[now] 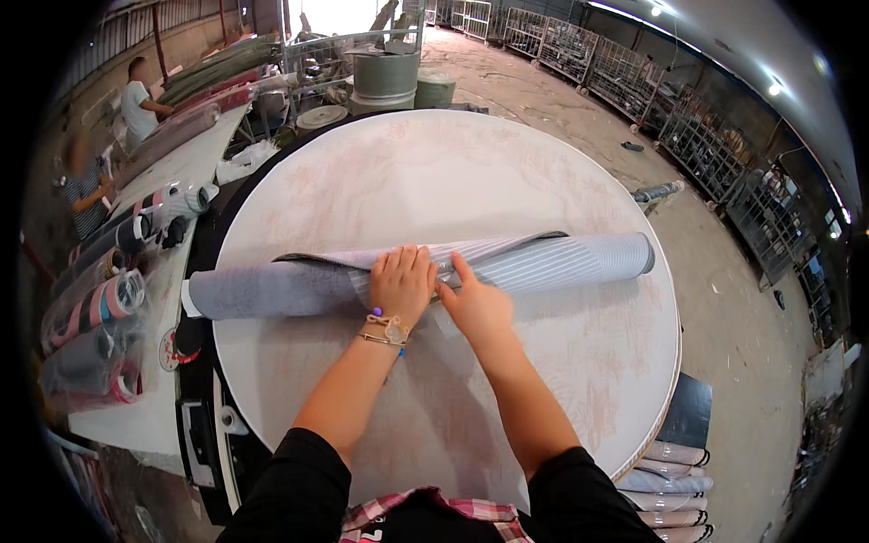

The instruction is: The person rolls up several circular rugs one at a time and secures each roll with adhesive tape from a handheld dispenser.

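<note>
A rolled-up mat (561,264), grey and felt-like at its left part and pale with white stripes at its right, lies across a round white tabletop (425,172). Its dark-edged outer flap shows along the top. My left hand (401,279) rests flat on the middle of the roll, fingers stretched and side by side. Right beside it, my right hand (472,303) touches the roll with thumb and index finger apart; its other fingers are partly hidden. Between the hands sits a small shiny patch (444,271), perhaps clear tape or a label.
On the left, a long white table (158,398) bears several plastic-wrapped rolls (90,362). Two people (140,113) stand beyond it. A drum (385,81) stands behind the round table. Stacked rolled mats (670,484) lie at lower right; wire cages (615,77) line the far wall.
</note>
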Motion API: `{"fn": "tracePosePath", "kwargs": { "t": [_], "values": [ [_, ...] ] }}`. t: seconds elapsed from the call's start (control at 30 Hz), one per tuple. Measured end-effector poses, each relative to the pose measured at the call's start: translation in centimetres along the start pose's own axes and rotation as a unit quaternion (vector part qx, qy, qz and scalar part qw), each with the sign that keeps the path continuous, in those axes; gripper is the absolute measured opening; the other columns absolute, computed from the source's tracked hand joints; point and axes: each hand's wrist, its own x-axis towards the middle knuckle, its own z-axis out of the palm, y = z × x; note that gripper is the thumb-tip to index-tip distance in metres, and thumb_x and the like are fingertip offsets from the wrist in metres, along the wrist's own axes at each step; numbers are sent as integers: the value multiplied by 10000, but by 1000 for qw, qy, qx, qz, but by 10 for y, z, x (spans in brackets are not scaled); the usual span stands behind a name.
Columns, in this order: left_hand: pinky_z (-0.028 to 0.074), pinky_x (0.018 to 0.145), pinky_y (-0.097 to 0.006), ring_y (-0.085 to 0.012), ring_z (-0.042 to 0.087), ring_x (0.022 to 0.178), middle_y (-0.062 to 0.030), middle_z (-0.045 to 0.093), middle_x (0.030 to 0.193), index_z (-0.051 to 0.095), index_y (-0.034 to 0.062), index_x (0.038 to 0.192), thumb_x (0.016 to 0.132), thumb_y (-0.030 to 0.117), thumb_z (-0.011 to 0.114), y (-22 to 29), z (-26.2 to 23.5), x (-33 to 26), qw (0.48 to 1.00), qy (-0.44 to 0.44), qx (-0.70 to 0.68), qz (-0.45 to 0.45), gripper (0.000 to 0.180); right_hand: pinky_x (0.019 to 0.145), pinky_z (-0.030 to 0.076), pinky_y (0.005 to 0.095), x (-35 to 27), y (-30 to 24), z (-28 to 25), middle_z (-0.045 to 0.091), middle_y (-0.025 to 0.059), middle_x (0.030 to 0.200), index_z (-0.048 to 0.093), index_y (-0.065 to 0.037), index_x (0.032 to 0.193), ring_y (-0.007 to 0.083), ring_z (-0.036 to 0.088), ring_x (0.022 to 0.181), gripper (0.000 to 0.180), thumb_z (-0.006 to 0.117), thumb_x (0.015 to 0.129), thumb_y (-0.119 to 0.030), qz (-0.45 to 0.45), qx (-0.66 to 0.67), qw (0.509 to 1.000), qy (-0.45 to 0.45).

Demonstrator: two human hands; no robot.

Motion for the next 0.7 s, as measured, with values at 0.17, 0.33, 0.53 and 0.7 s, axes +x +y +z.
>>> {"fn": "tracePosePath", "kwargs": {
  "t": [0.17, 0.33, 0.53, 0.7],
  "values": [
    [459, 745, -426, -294, 606, 860, -111, 646, 888, 640, 98, 871, 870, 320, 457, -43, 24, 55, 944, -301, -79, -112, 288, 642, 487, 355, 15, 30, 67, 646, 51, 830, 601, -64, 1012, 197, 601, 710, 444, 571, 851, -476, 196, 521, 815, -160],
    [454, 735, -455, -343, 600, 808, -139, 644, 859, 647, 79, 852, 886, 320, 425, -48, 29, 66, 942, -308, -115, -73, 329, 671, 499, 342, 50, 31, 80, 628, 78, 880, 608, -16, 908, 188, 590, 746, 499, 548, 859, -509, 254, 725, 608, -202],
    [453, 703, -450, -350, 596, 741, -161, 630, 766, 615, 42, 751, 870, 227, 447, 1, -76, 16, 934, -332, -112, -68, 276, 773, 455, 358, -74, 54, 76, 642, 188, 898, 641, 87, 909, 243, 599, 870, 823, 434, 803, -702, 168, 510, 823, -183],
    [411, 877, -423, -300, 557, 1013, -127, 586, 1117, 607, 90, 1048, 794, 218, 580, 44, -204, -52, 918, -291, -252, 96, 285, 767, 454, 355, -213, 56, 17, 653, 139, 919, 627, 52, 982, 213, 593, 903, 652, 480, 863, -573, 144, 421, 850, -281]
  ]
}}
